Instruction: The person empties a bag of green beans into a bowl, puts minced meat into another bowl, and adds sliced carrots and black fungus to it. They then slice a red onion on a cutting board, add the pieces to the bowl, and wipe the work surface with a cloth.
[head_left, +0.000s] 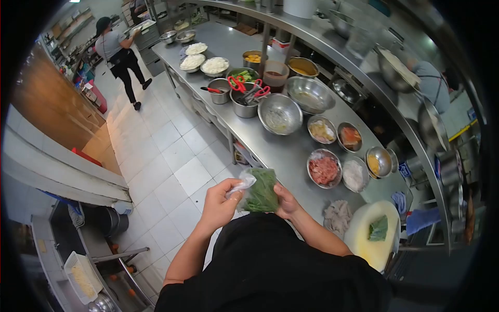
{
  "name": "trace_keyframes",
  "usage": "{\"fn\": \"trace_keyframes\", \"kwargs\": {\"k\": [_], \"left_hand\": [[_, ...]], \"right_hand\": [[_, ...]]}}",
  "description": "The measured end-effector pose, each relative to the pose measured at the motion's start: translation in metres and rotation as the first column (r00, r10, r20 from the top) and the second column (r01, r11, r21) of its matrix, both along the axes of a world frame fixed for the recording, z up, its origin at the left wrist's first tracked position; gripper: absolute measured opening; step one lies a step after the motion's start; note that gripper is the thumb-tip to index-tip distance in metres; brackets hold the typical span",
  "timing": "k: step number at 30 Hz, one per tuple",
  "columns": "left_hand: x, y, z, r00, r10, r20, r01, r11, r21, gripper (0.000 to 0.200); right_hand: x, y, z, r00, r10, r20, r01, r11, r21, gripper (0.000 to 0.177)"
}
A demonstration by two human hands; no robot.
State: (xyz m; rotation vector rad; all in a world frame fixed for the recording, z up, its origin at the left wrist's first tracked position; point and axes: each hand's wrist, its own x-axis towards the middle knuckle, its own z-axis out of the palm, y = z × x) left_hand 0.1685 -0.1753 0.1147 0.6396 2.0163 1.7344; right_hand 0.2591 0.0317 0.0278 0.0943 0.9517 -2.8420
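A clear plastic bag of green leaves (pixel 261 193) is held in front of my body, beside the edge of the steel table. My left hand (pixel 221 202) is closed around the bag's gathered, whitish end. At the bag's other side, my right hand (pixel 285 202) grips its edge with the thumb on top. What kind of leaves they are I cannot make out. Closest to my right hand on the table are a bowl of raw red meat (pixel 324 169) and a crumpled grey cloth (pixel 338 216).
The steel table (pixel 280 153) bears several metal bowls, a pot with red-handled scissors (pixel 245 99) and bowls of white food (pixel 214 66). A white cutting board (pixel 371 218) with a green leaf lies at right. A shelf overhangs the table. A co-worker (pixel 119 57) stands far left.
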Motion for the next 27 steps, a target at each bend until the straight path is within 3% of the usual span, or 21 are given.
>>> {"fn": "trace_keyframes", "kwargs": {"k": [3, 8, 11, 13, 15, 19, 22, 27], "left_hand": [[-0.039, -0.016, 0.018, 0.988, 0.126, -0.086, -0.123, 0.992, 0.04, 0.016], [-0.13, -0.036, 0.044, 0.954, 0.263, -0.145, -0.252, 0.964, 0.09, 0.019], [-0.199, -0.043, 0.056, 0.905, 0.382, -0.185, -0.351, 0.919, 0.179, 0.018], [-0.249, -0.049, 0.068, 0.895, 0.418, -0.154, -0.384, 0.899, 0.209, 0.021], [-0.302, -0.058, 0.074, 0.902, 0.427, 0.07, -0.43, 0.867, 0.252, 0.025], [-0.4, -0.067, 0.046, 0.862, 0.454, 0.225, -0.496, 0.848, 0.187, 0.027], [-0.467, -0.064, 0.017, 0.81, 0.526, 0.259, -0.565, 0.817, 0.109, 0.03], [-0.604, -0.044, -0.005, 0.83, 0.517, 0.209, -0.522, 0.852, -0.035, 0.03]], "right_hand": [[-0.063, -0.014, -0.023, 0.987, 0.074, 0.139, -0.061, 0.994, -0.095, 0.057], [-0.174, -0.019, -0.039, 0.975, 0.222, 0.002, -0.22, 0.967, -0.131, 0.054], [-0.24, -0.017, -0.016, 0.983, 0.185, 0.017, -0.18, 0.971, -0.158, 0.055], [-0.285, -0.008, -0.003, 0.979, 0.203, -0.018, -0.199, 0.938, -0.285, 0.055], [-0.333, 0.003, 0.004, 0.982, 0.186, -0.038, -0.19, 0.949, -0.252, 0.057], [-0.412, 0.018, 0.023, 0.981, 0.182, -0.069, -0.194, 0.94, -0.28, 0.06], [-0.463, 0.024, 0.022, 0.977, 0.177, -0.115, -0.205, 0.929, -0.31, 0.063], [-0.512, 0.035, 0.022, 0.993, 0.089, -0.079, -0.11, 0.945, -0.309, 0.065]]}}
